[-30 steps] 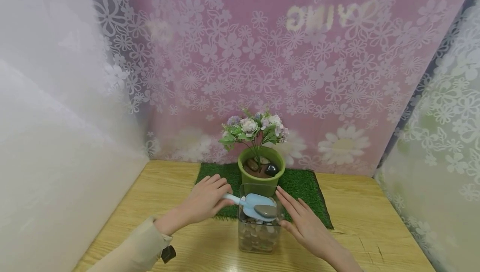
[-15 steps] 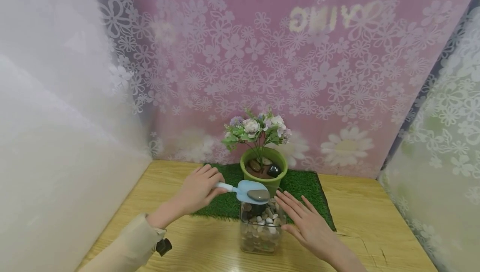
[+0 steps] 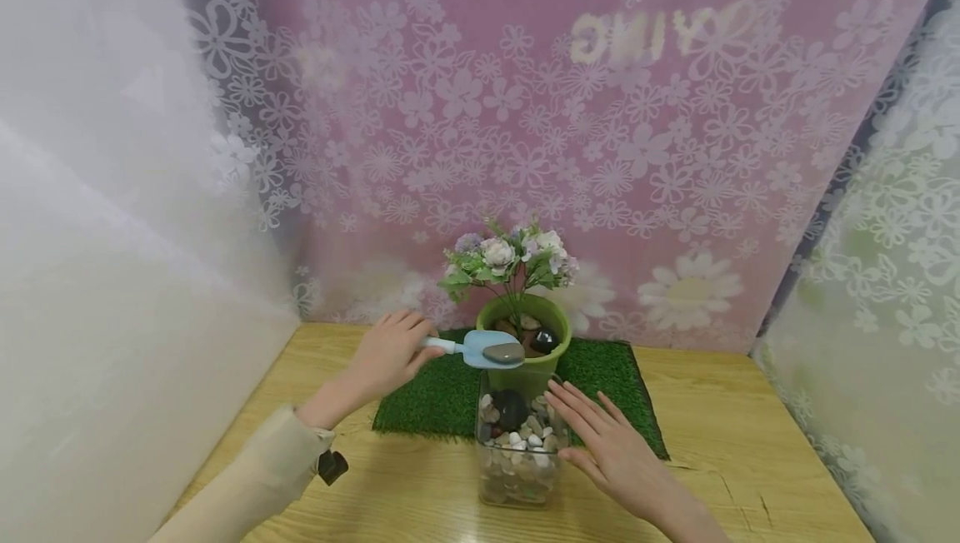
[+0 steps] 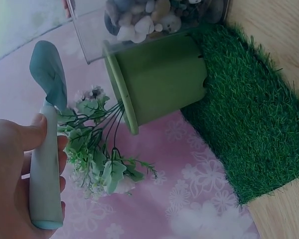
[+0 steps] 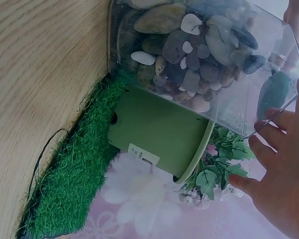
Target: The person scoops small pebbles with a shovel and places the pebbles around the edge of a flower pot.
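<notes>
My left hand (image 3: 388,357) grips the white handle of a small light-blue trowel (image 3: 472,346). On its blade lies a flat grey stone (image 3: 504,353), just above the near rim of a green flower pot (image 4: 164,79). Artificial flowers (image 3: 498,253) stand in that pot with several stones around the stems, including a shiny black one (image 3: 544,340). In front of it is a clear square container (image 3: 521,450) holding many pebbles (image 5: 177,50) and a large dark stone (image 3: 512,410). My right hand (image 3: 611,447), fingers extended, touches the container's right rim.
The pot stands on a green artificial-grass mat (image 3: 611,376) upon a wooden table (image 3: 405,493). A pink floral curtain (image 3: 480,110) hangs behind, with pale sheeting (image 3: 135,276) on the left and floral sheeting (image 3: 892,343) on the right.
My left hand has lifted the trowel with the grey stone out of the container, moving it up, back and slightly left to the pot's rim. The right hand stays at the container.
</notes>
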The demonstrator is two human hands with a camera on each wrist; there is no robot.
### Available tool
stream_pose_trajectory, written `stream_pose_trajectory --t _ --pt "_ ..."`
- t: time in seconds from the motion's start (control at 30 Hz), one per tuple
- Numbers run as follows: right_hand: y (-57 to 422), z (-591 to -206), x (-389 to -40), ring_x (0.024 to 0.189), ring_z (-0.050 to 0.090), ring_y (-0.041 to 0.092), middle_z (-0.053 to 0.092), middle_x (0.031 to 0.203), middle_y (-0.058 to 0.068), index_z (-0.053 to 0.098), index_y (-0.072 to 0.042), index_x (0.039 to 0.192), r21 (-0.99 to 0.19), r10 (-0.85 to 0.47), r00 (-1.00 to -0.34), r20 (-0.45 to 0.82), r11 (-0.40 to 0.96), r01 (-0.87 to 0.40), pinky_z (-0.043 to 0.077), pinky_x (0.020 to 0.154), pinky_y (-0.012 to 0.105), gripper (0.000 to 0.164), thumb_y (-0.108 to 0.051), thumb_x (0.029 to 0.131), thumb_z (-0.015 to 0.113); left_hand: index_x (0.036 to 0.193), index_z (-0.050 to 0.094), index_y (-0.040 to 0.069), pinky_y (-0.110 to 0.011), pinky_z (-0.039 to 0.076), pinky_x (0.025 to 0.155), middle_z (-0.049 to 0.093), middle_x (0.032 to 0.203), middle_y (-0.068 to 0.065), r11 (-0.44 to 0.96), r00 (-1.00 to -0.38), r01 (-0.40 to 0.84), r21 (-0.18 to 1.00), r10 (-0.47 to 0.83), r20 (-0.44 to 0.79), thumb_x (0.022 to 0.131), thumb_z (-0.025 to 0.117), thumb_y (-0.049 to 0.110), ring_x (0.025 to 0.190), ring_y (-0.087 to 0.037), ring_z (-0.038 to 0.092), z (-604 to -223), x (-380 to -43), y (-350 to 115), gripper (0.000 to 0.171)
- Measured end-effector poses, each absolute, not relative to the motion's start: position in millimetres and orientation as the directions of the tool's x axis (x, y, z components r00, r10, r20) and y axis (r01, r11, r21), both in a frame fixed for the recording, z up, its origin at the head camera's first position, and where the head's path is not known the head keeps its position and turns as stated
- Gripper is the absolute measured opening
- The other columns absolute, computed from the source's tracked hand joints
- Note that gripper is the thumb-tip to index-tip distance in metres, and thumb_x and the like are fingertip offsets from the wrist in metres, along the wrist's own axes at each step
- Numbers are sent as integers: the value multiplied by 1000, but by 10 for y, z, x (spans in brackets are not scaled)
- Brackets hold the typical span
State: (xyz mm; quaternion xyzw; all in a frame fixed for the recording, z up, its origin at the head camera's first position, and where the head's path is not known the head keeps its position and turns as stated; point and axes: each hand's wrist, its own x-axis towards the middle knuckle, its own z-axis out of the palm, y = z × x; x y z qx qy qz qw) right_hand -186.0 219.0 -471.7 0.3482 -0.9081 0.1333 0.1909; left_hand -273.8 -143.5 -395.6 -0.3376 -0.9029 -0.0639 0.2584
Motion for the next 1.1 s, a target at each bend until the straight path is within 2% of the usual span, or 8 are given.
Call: stream_pose_trajectory --t 0.2,0.33,0.43,0.6,0.67,0.87,1.03,1.1 --pt "2183 -4725 -1845 151 29 22 29 166 -2 30 -21 161 -120 -566 -703 432 736 -666 20 117 48 75 -35 97 67 100 69 11 -44 51 88 67 100 -4 773 -659 634 -35 563 498 98 66 39 99 -26 61 -3957 -2905 -1347 28" --pt "2176 -4710 -1842 151 28 21 29 166 -2 28 -22 162 -105 -564 -698 441 740 -664 26 113 53 77 -33 97 68 120 69 8 -50 48 101 69 119 -10 774 -671 632 -21 561 485 99 64 40 119 -31 60 -3977 -3041 -1264 39" --pt "2173 -4701 -1846 151 30 23 29 166 -1 26 -23 162 -97 -564 -691 451 739 -667 23 115 50 79 -32 96 69 129 66 7 -49 47 103 67 125 -12 775 -682 631 -20 567 462 100 63 41 121 -32 58 -3995 -3137 -1209 45" --pt "2172 -4705 -1857 149 33 26 30 165 1 25 -23 163 -99 -576 -676 459 723 -684 3 123 30 80 -31 96 69 106 69 10 -45 47 96 66 101 -6 776 -691 630 -26 576 437 99 64 39 102 -26 59 -4028 -3264 -1132 30" --pt "2172 -4710 -1860 149 33 28 31 165 2 25 -22 162 -106 -580 -672 460 716 -690 -4 122 24 80 -31 96 69 104 69 10 -46 47 97 65 98 -5 779 -695 626 -33 578 428 99 64 39 101 -26 59 -4043 -3311 -1101 29" --pt "2172 -4734 -1859 153 24 19 31 165 3 26 -22 162 -111 -572 -683 454 725 -680 8 123 35 78 -31 97 68 110 71 11 -46 45 96 67 102 -5 786 -717 615 -59 589 373 101 61 41 100 -25 58 -4103 -3452 -1026 33" --pt "2173 -4746 -1844 153 25 19 31 165 1 25 -22 162 -107 -568 -684 458 729 -676 8 123 35 79 -31 97 68 112 71 12 -44 45 93 66 107 -5 770 -704 628 -111 623 341 100 62 41 100 -25 57 -4140 -3523 -966 32" --pt "2174 -4751 -1840 151 28 22 31 165 2 28 -19 162 -111 -569 -680 463 724 -681 1 123 29 78 -30 96 69 114 70 12 -44 46 93 66 108 -5 763 -698 631 -139 637 328 100 62 41 103 -25 57 -4146 -3543 -931 33"
